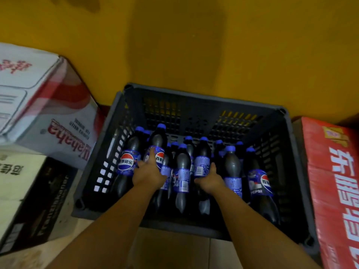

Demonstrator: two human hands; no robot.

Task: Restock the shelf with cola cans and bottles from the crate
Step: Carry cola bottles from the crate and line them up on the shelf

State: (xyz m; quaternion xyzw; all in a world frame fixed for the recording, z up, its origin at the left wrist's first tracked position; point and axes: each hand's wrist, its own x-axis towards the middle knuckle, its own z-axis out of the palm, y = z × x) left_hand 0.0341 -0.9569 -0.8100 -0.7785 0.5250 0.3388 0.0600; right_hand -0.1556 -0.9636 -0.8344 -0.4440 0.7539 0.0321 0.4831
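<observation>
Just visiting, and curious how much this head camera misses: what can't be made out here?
Shelf: outside the head view's frame altogether.
Cans: none seen; the packed bottles hide the crate floor.
Right hand: its fingers are hidden by its own back and the middle bottle, so its grip is unclear.
Red carton: text cut off by the right edge.

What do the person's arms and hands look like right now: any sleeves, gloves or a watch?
Both forearms are bare as far as the frame shows, with no sleeve in view. The left hand and the right hand wear no gloves, and no watch, bracelet or ring is visible. The picture is slightly blurred, so small marks cannot be ruled out.
</observation>
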